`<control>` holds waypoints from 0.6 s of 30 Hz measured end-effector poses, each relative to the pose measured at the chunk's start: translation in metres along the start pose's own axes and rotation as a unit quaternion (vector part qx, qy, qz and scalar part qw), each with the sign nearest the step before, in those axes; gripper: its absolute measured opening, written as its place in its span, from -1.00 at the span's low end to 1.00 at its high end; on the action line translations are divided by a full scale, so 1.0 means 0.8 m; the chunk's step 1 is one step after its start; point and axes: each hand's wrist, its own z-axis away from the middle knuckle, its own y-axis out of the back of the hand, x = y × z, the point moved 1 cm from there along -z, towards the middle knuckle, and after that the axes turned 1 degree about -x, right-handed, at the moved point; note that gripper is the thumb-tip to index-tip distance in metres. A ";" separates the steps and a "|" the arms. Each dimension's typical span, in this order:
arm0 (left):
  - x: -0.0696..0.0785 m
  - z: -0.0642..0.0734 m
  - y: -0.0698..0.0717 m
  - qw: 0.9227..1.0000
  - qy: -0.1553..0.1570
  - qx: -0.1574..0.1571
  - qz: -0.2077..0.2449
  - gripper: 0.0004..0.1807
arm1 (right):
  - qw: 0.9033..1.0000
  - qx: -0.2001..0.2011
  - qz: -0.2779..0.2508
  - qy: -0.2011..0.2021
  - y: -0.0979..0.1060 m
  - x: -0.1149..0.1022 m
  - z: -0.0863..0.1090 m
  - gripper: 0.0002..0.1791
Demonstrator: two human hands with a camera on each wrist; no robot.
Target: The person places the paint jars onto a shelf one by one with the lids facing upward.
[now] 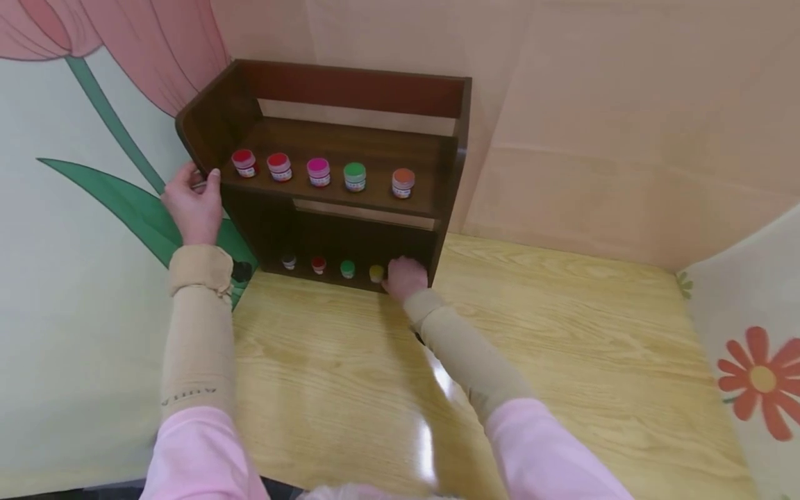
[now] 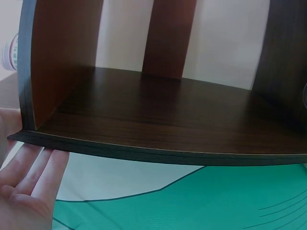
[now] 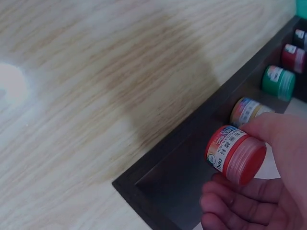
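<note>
A dark brown two-tier shelf (image 1: 356, 142) stands on the table. My left hand (image 1: 195, 208) grips the shelf's left side panel, with the thumb at the front and fingers under the edge in the left wrist view. My right hand (image 1: 407, 278) is at the right end of the lower tier. There it pinches a red paint jar (image 3: 235, 153) between thumb and fingers; in the head view the hand hides this jar. Beside it sits a yellow paint jar (image 1: 376, 273), then a green jar (image 1: 347, 269), a dark red jar (image 1: 319, 265) and a black jar (image 1: 289, 262).
On the upper tier stand two red jars (image 1: 279, 167), a magenta jar (image 1: 319, 172), a green-lidded jar (image 1: 355, 177) and an orange jar (image 1: 403, 182). The wood-grain table (image 1: 581, 347) extends right and forward. Printed cloth (image 1: 81, 278) hangs close on the left.
</note>
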 end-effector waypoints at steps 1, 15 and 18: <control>0.000 0.000 0.000 1.000 -0.002 0.002 0.003 -0.63 | 1.000 -0.006 0.003 -0.007 0.000 0.000 -0.002 -0.64; 0.001 0.000 0.000 1.000 0.004 0.000 0.006 -0.61 | 0.999 -0.028 0.001 -0.030 -0.002 0.004 -0.007 -0.67; 0.001 0.000 0.000 1.000 0.010 -0.003 0.007 -0.61 | 0.999 -0.028 -0.001 -0.032 -0.003 0.004 -0.006 -0.67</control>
